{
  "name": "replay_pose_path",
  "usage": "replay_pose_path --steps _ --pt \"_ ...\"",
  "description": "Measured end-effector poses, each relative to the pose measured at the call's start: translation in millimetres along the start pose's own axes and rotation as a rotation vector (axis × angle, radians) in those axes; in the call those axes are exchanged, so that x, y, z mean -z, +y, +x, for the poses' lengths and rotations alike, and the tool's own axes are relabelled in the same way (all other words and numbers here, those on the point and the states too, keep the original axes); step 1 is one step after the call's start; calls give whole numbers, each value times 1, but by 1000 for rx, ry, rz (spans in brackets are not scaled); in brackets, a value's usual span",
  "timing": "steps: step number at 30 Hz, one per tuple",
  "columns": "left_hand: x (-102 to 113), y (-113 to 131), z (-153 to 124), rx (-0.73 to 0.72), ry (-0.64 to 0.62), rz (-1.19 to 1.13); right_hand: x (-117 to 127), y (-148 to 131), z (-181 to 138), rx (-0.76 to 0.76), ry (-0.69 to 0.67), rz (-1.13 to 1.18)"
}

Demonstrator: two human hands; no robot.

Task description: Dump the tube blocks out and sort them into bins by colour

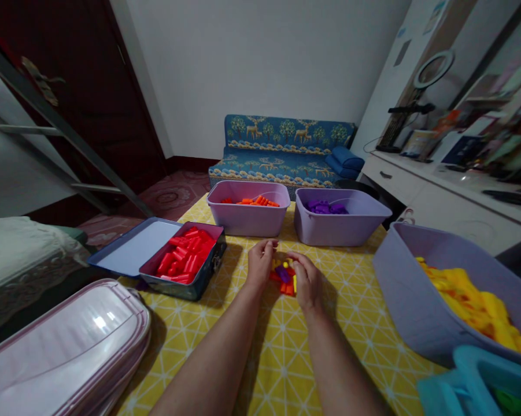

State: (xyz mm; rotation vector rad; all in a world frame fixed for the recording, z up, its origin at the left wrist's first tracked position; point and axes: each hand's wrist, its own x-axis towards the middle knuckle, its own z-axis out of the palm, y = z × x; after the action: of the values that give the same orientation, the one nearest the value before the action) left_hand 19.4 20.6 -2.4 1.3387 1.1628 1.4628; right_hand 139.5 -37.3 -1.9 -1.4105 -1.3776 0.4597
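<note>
A small cluster of plastic building pieces [283,274] in purple, orange, red and yellow sits low over the yellow patterned tablecloth between my two hands. My left hand [259,264] is at its left side, with thumb and fingers closed near its far edge; whatever they pinch is too small to name. My right hand [307,279] curls round the right side of the cluster, fingers closed against it beside a yellow piece. Just beyond the hands stand a pinkish bin [249,222] with orange pieces [260,201] and a lilac bin [342,228] with purple pieces [327,207].
An open metal case [208,271] holding red pieces [186,254] lies to the left, above stacked pink lids [65,352]. On the right are a large lilac bin [399,294] of yellow pieces [477,300] and a turquoise container [481,381]. A blue patterned sofa [281,153] stands behind the table.
</note>
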Motion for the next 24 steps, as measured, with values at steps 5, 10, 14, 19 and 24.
replay_pose_path --steps 5,10,14,19,24 --pt "13 -1 5 -93 -77 310 10 -13 2 71 -76 -301" --pt "18 1 2 -164 -313 594 6 -18 -2 97 -165 -526" --pt "17 10 -4 -266 -416 819 3 -10 -1 117 -65 -532" --pt "15 8 -2 -246 -304 847 8 -8 8 119 112 -294" --pt "13 -2 5 -204 -146 565 19 -18 21 -101 189 141"
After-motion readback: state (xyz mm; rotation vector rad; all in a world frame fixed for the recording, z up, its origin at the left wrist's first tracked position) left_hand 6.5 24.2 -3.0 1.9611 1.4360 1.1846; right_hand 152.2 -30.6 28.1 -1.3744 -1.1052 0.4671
